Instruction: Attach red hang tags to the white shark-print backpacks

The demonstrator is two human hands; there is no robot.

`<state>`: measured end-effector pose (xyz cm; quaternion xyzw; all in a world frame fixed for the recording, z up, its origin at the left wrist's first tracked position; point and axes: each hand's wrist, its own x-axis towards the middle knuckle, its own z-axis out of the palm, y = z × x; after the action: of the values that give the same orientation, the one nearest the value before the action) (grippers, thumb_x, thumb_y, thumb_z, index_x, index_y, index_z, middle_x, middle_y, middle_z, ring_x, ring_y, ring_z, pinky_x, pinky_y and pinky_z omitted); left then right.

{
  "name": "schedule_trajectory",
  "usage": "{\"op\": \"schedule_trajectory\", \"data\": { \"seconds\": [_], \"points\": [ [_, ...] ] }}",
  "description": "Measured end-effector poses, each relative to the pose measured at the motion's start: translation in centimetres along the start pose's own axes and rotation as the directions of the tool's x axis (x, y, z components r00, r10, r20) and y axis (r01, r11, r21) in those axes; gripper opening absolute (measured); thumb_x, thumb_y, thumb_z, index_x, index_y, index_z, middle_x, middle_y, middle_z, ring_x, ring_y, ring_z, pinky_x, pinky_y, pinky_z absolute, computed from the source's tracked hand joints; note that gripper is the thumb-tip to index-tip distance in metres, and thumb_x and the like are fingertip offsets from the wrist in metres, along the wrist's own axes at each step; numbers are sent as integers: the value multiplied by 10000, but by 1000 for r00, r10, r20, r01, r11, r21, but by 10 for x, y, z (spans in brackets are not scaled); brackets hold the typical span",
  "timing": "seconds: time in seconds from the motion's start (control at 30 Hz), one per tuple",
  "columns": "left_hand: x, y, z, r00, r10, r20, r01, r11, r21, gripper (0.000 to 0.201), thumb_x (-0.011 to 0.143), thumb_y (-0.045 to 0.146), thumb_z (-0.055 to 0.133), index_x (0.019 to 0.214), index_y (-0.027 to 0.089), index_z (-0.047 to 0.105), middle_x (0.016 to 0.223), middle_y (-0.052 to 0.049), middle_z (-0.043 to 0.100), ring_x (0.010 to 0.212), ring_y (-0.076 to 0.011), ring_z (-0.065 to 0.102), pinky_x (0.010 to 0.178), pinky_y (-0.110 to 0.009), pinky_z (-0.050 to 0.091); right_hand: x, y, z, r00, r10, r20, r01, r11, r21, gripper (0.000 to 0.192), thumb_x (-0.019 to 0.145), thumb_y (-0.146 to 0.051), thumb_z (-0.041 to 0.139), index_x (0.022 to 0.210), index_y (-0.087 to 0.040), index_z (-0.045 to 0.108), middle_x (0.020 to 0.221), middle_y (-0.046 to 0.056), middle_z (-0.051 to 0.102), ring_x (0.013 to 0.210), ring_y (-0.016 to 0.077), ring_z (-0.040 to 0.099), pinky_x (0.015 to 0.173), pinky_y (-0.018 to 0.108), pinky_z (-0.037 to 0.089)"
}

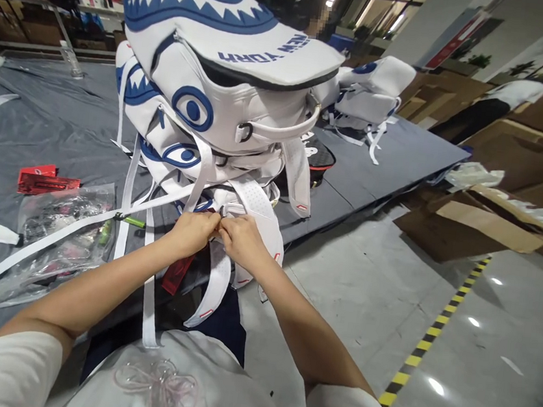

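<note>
A stack of white backpacks (217,80) with blue shark-mouth and eye prints stands at the near edge of a grey-covered table (55,120). My left hand (193,232) and my right hand (242,239) meet at the bottom of the stack, both pinched on a small dark metal fitting (222,213) on the lowest bag, next to its white padded shoulder strap (257,218). A red tag (178,273) hangs just below my left hand. Long white webbing straps (67,232) trail from the bags to the left and down over the table edge.
Clear plastic bags (65,232) and red cards (43,179) lie on the table to the left. Another white backpack (370,87) sits at the far end. Flattened cardboard (485,221) covers the floor on the right, beside yellow-black floor tape (439,320). A person stands far right.
</note>
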<state>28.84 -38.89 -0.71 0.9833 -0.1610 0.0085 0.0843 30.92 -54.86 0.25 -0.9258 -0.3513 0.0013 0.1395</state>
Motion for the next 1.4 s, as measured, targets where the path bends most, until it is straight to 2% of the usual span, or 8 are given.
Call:
{"op": "schedule_trajectory", "data": {
  "seconds": [0.17,0.37,0.5,0.73,0.97,1.17,1.33,1.4],
  "points": [
    [2,-1,0,999,34,-5,-34,998,48,228,989,283,475,1092,159,637,1026,-105,716,914,-264,698,671,-317,455,0,3,0,1000,20,-7,-20,999,45,176,904,-90,490,846,-153,643,825,64,715,774,190,613,854,323,356],
    [1,-7,7,999,43,-27,-41,996,77,250,997,337,476,992,210,691,988,-57,703,859,-238,690,623,-309,418,3,5,4,999,27,-40,-24,998,66,181,884,-93,494,797,-167,634,751,46,680,715,181,576,842,320,370],
    [0,-5,10,997,43,-57,-41,998,40,237,993,278,475,994,190,694,978,-69,691,857,-220,681,633,-297,417,3,8,10,993,73,-93,-57,986,157,155,851,-85,508,784,-186,605,705,25,651,686,175,572,750,290,383],
    [-10,-9,11,996,69,-58,-77,987,-140,253,962,142,448,1051,197,679,1035,-58,702,934,-192,675,711,-272,443,-1,9,14,979,152,-137,-82,905,416,235,817,-103,551,1020,-208,498,605,-76,578,598,151,543,668,257,384],
    [-6,0,11,995,-44,-89,35,995,-92,199,959,210,468,1017,214,659,994,-47,700,841,-199,672,630,-277,413,-8,10,18,979,178,-94,-95,820,564,193,818,-179,500,994,-236,446,661,-71,623,624,147,588,639,253,408],
    [-11,-3,13,995,42,-92,-61,977,-205,232,955,147,469,1059,223,662,1065,-26,730,990,-190,688,699,-264,446,-12,13,23,957,259,-128,-96,701,707,163,830,-301,525,954,-243,436,681,-52,648,655,165,639,648,278,448],
    [-12,-3,16,988,-54,-148,22,978,-209,132,951,218,534,1004,195,652,1000,-33,739,927,-207,704,687,-282,455,-14,11,27,955,260,-143,-78,685,724,162,823,-296,533,951,-239,452,697,-38,662,690,181,668,676,307,470],
    [-12,-2,16,990,-7,-139,-23,977,-213,160,949,190,528,1055,214,645,1032,-17,743,956,-192,703,702,-270,459,-15,12,28,952,271,-144,-75,661,746,171,823,-304,542,954,-241,451,693,-37,662,692,184,675,681,313,484]
  ]
}}
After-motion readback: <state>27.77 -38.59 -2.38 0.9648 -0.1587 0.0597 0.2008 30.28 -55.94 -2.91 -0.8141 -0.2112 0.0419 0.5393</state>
